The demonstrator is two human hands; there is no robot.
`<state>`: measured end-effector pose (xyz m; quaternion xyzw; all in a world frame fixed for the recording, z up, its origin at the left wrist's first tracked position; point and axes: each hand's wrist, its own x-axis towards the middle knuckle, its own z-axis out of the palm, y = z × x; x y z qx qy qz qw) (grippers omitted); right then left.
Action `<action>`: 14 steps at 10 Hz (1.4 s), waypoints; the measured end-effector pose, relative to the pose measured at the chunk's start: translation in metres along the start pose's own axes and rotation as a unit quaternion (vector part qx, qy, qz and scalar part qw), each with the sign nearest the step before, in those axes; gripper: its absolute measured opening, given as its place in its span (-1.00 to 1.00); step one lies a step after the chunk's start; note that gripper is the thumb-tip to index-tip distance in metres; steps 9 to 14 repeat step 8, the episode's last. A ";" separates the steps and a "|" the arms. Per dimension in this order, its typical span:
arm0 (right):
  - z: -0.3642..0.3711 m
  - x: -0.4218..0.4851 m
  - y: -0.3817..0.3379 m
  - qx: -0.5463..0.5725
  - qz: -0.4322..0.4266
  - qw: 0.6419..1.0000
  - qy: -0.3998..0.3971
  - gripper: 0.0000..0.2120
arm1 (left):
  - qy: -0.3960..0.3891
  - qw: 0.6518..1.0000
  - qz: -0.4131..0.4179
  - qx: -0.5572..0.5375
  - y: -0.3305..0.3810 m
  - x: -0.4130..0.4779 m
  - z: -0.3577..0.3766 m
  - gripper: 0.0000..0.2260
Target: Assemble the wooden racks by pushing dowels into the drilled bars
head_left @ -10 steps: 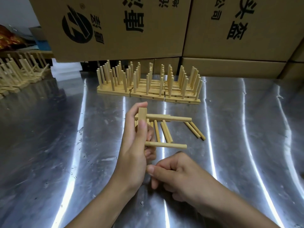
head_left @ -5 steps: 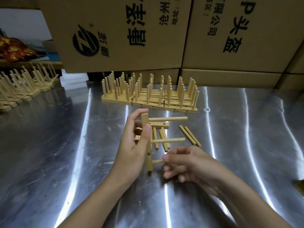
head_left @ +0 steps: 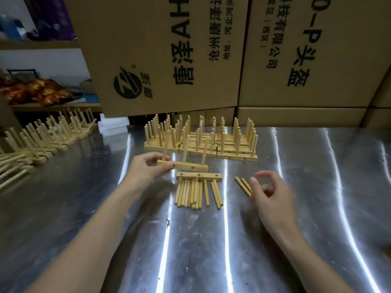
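The drilled bar [head_left: 190, 167] now lies level in the air, with three dowels [head_left: 185, 148] standing up out of it. A second ago it was held on end with two dowels pointing sideways, and half a second ago the right hand was seating a third at its lower end. The left hand [head_left: 146, 169] grips the bar's left end, thumb on the near face and fingers curled behind. The right hand [head_left: 270, 193] has let go and moved off to the right of the bar. Its fingers are loosely curved, thumb and forefinger apart, with nothing between them.

That suggests this bar has its full set of uprights. The next step is probably to join it to its partner or set it aside and start another.

Just in front of the held bar a second bar [head_left: 198, 176] lies flat on the steel table [head_left: 211, 240], its side holes showing. A heap of loose dowels [head_left: 192, 194] lies against its near edge. To the right of the held bar, just beside the right hand's fingers, lies a pair of dowels [head_left: 243, 185]. Behind the held bar stands a block of finished racks [head_left: 201, 144], and far to its left a row of racks [head_left: 48, 134] runs along the table edge.

No tray or bin holds the parts; they lie straight on the table. The cardboard boxes [head_left: 169, 49] stacked behind the held bar are closed, so their contents cannot be seen.
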<state>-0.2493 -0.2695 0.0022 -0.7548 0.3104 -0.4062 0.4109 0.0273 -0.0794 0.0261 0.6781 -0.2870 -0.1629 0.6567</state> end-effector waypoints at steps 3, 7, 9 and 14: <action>0.019 0.009 0.017 -0.159 -0.075 0.984 -0.030 -0.93 | -0.020 0.979 -0.016 0.204 -0.044 0.103 0.016 -0.91; 0.022 0.014 0.034 -0.191 -0.084 0.978 -0.021 -0.98 | 0.041 0.964 0.028 0.261 -0.054 0.117 0.060 -0.65; 0.021 0.010 0.032 -0.173 -0.064 0.983 -0.010 -0.94 | 0.115 0.963 0.033 0.240 -0.045 0.102 0.065 -0.53; 0.021 0.010 0.032 -0.173 -0.064 0.983 -0.010 -0.94 | 0.115 0.963 0.033 0.240 -0.045 0.102 0.065 -0.53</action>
